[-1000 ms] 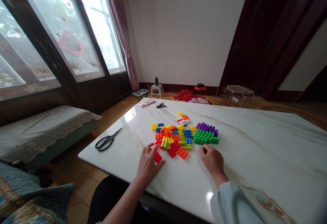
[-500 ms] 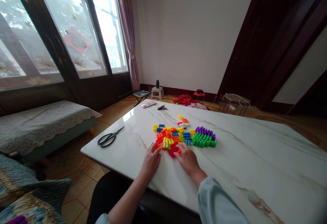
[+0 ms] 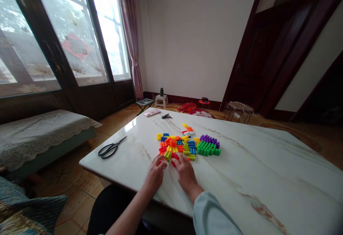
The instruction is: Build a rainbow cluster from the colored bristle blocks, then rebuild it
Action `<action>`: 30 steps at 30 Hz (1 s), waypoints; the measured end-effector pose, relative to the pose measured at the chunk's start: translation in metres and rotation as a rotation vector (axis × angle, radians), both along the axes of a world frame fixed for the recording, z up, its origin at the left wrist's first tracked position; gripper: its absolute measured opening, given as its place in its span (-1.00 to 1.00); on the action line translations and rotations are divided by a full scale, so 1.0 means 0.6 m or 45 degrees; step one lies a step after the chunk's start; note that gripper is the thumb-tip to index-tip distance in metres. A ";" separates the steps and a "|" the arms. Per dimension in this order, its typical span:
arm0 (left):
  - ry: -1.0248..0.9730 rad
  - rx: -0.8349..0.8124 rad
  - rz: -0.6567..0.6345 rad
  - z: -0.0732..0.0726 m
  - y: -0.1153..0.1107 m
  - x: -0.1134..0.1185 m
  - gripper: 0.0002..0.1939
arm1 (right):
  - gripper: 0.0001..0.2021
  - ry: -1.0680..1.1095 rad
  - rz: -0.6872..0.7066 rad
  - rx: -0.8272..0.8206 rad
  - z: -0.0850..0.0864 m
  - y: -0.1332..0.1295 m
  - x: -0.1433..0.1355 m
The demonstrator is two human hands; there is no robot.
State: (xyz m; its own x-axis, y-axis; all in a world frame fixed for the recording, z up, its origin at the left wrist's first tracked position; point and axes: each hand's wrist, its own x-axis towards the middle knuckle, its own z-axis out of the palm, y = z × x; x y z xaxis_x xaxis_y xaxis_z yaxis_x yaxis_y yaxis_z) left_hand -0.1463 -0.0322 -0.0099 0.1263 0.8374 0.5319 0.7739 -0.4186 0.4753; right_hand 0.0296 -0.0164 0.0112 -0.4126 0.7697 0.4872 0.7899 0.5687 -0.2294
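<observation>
A pile of small tube-shaped plastic toy blocks (image 3: pixel 173 143) in orange, yellow, blue and lime lies on the white marble-patterned table (image 3: pixel 235 177). My left hand (image 3: pixel 154 173) is at the pile's near edge, its fingers curled on a red block (image 3: pixel 160 162), mostly hidden. Close on its right, my right hand (image 3: pixel 185 174) has its fingers bent round another red block (image 3: pixel 174 159), partly covered by them. Lime and yellow blocks (image 3: pixel 168 155) lie just beyond, between both hands. To the right stand rows of green blocks (image 3: pixel 208 149) and purple blocks (image 3: pixel 210 140).
Black-handled scissors (image 3: pixel 111 148) lie toward the table's left edge. At the far end are a phone (image 3: pixel 152 112) and a small dark tool (image 3: pixel 166 116). A few loose blocks (image 3: pixel 188 130) lie behind the pile. A low bench (image 3: pixel 45 131) stands left of the table.
The view has shifted slightly. My right hand has moved left toward my left hand, with the red block under its fingers. Lime blocks at the pile's right side are now uncovered.
</observation>
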 end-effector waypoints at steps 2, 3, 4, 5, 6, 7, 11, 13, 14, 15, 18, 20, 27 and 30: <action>-0.018 0.007 -0.067 0.003 -0.007 0.009 -0.56 | -0.52 0.141 -0.057 0.062 -0.014 0.005 0.024; -0.029 0.014 -0.096 0.005 -0.010 0.016 -0.55 | -0.52 0.205 -0.114 0.074 -0.020 0.006 0.036; -0.040 0.020 -0.129 0.006 -0.012 0.024 -0.55 | -0.54 0.257 -0.178 0.070 -0.025 0.007 0.047; -0.046 0.024 -0.167 0.007 -0.012 0.034 -0.55 | -0.57 0.294 -0.237 0.055 -0.028 0.007 0.057; -0.045 0.024 -0.209 0.008 -0.010 0.045 -0.55 | -0.60 0.317 -0.285 0.033 -0.030 0.006 0.065; -0.031 0.020 -0.252 0.010 -0.006 0.057 -0.57 | -0.63 0.325 -0.318 0.009 -0.030 0.005 0.071; 0.128 0.000 -0.334 0.021 0.029 0.101 -0.70 | -0.66 0.273 -0.330 -0.046 -0.024 0.001 0.076; 0.188 -0.004 -0.323 0.028 0.048 0.114 -0.75 | -0.68 0.227 -0.314 -0.046 -0.023 0.002 0.073; 0.201 -0.010 -0.323 0.031 0.054 0.118 -0.77 | -0.70 0.211 -0.314 -0.043 -0.023 0.003 0.072; 0.205 -0.020 -0.329 0.034 0.059 0.121 -0.78 | -0.72 0.203 -0.320 -0.041 -0.024 0.004 0.071; 0.168 -0.024 -0.346 0.042 0.062 0.123 -0.80 | -0.77 0.210 -0.351 -0.044 -0.029 0.007 0.072; 0.098 0.016 -0.296 0.046 0.063 0.121 -0.79 | -0.80 0.212 -0.363 -0.038 -0.032 0.008 0.073; 0.034 -0.074 0.254 0.060 0.143 0.088 -0.56 | -0.86 0.159 -0.374 -0.016 -0.029 0.008 0.067; 0.137 -0.283 0.296 0.069 0.194 0.065 -0.43 | -0.92 0.126 -0.371 -0.023 -0.026 0.007 0.065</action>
State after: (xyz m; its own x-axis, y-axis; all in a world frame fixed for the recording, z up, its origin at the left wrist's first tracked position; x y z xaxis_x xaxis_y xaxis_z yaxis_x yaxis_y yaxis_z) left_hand -0.1072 0.0840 0.0315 -0.0363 0.9442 0.3273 0.8872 -0.1203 0.4454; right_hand 0.0683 -0.0119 -0.0045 -0.1247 0.8576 0.4989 0.8925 0.3167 -0.3212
